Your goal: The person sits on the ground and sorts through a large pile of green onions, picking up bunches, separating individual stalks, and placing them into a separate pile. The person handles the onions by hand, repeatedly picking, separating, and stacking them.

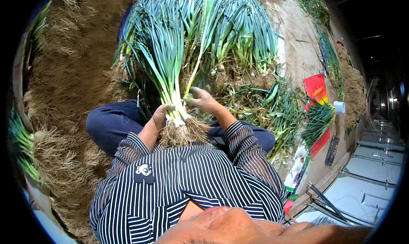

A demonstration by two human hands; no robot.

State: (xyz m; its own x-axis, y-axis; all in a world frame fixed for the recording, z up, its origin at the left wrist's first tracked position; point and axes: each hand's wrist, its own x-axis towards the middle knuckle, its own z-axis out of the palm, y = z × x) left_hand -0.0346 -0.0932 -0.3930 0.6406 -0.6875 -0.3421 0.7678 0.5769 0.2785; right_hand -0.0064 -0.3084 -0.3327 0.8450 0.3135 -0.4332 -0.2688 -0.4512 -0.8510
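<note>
My left hand (162, 115) is closed around the white stalks of a bunch of green onions (174, 97), just above their roots. The tangled roots (182, 132) hang towards my chest, and the long green leaves point away from me. On the right side of the bunch, my right hand (202, 100) holds a yellowish outer leaf (194, 73) near its base, fingers close to the stalks. Beyond both hands lies a large heap of green onions (243, 30), leaves away from me and roots nearer.
Stripped leaves (281, 116) cover the ground at the right. Farther right are a small bundle of green onions (318, 121), a red sheet (314, 84) and a white cup (339, 107). Many rooty bundles (60, 141) line the left side.
</note>
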